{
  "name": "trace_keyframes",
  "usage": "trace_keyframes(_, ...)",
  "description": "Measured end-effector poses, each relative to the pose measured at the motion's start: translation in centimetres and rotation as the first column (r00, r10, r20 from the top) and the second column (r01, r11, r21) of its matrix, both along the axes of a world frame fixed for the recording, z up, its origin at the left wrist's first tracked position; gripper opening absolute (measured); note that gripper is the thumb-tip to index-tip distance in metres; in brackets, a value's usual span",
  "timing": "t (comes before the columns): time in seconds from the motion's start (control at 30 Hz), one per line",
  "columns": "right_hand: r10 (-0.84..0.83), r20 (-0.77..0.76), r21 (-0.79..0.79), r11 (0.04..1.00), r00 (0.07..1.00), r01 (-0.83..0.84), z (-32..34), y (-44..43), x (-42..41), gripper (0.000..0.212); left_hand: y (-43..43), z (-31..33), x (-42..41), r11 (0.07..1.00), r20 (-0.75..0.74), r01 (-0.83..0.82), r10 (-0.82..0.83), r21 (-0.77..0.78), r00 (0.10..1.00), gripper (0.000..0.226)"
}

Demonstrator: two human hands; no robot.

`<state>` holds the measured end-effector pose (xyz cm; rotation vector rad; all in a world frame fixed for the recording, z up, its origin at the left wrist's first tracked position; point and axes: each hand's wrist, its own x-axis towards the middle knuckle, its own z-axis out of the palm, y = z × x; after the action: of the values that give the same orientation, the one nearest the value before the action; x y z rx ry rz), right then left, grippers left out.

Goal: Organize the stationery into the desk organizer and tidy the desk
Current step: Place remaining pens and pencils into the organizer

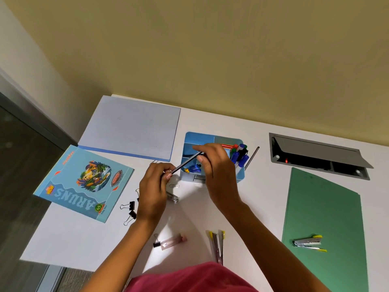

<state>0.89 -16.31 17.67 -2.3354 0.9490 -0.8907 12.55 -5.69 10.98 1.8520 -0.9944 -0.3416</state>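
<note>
A blue desk organizer (240,175) stands mid-desk with markers (240,155) upright in its right compartments and small blue items in a front one. Both hands hold one dark pencil (185,163) slanted over the organizer's left side. My left hand (153,190) pinches its lower end. My right hand (212,165) pinches its upper end above the organizer. A second dark pencil (252,158) lies just right of the organizer. Black binder clips (131,209) and a paper clip (174,185) lie near my left hand.
A blue notebook (84,182) and a pale folder (130,127) lie at the left. A green folder (324,218) carries a stapler (308,243); another stapler (217,245) and a clear pink case (172,241) lie near the front. An open grey cable hatch (315,154) sits at the back right.
</note>
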Motion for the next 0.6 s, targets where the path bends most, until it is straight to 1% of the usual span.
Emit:
trace_keyframes(0.1, -0.074, 0.106, 0.037, 0.997, 0.992, 0.07, 0.7, -0.6, -0.5, 0.017, 0.1, 0.7, 0.3, 0.999, -0.013, 0.052, -0.052, 0.005, 0.999, 0.019)
trace_keyframes(0.2, -0.183, 0.234, 0.197, 0.971, 0.955, 0.138, 1.2, -1.1, -1.1, 0.019, 0.4, 1.7, 1.1, 1.0, -0.071, 0.014, -0.014, 0.009, 0.997, 0.017)
trace_keyframes(0.23, -0.195, 0.238, 0.214, 0.966, 0.952, 0.144, 1.0, -1.3, -1.3, 0.019, 0.5, 2.2, 1.4, 1.0, -0.096, -0.012, 0.012, 0.0, 0.995, 0.018)
trace_keyframes(0.27, -0.186, 0.214, 0.2, 0.969, 0.959, 0.144, 0.8, -1.5, -1.4, 0.017, 0.5, 2.7, 1.5, 0.999, -0.115, -0.037, 0.035, -0.01, 0.993, 0.019)
trace_keyframes(0.33, -0.134, 0.116, 0.111, 0.986, 0.984, 0.121, 0.1, -1.6, -1.5, 0.012, 0.4, 4.1, 1.9, 0.997, -0.13, -0.073, 0.069, -0.026, 0.989, 0.02)
trace_keyframes(0.37, -0.12, 0.035, 0.026, 0.993, 0.992, 0.119, -0.5, -1.6, -1.5, 0.008, 0.3, 4.7, 2.0, 0.997, -0.12, -0.071, 0.067, -0.035, 0.99, 0.021)
trace_keyframes(0.43, -0.17, -0.145, -0.205, 0.969, 0.975, 0.138, -1.1, -1.5, -1.3, 0.006, 0.1, 6.0, 2.3, 0.998, -0.071, -0.032, 0.029, -0.05, 0.997, 0.02)
trace_keyframes(0.47, -0.187, -0.179, -0.287, 0.949, 0.966, 0.131, -1.2, -1.4, -1.1, 0.01, -0.1, 6.7, 2.3, 0.998, -0.037, -0.007, 0.005, -0.058, 0.999, 0.019)
trace_keyframes(0.5, -0.162, -0.183, -0.33, 0.939, 0.97, 0.095, -1.2, -1.3, -0.8, 0.012, -0.3, 7.3, 2.2, 0.997, -0.001, 0.02, -0.021, -0.07, 1.0, 0.019)
trace_keyframes(0.57, -0.025, -0.155, -0.35, 0.936, 0.988, -0.032, -0.9, -1.1, 0.0, 0.012, -0.8, 8.6, 1.8, 0.992, 0.045, 0.078, -0.073, -0.1, 0.996, 0.021)
trace_keyframes(0.6, 0.037, -0.147, -0.357, 0.93, 0.988, -0.088, -0.9, -1.0, 0.5, 0.014, -1.2, 9.2, 1.4, 0.988, 0.036, 0.093, -0.09, -0.119, 0.995, 0.025)
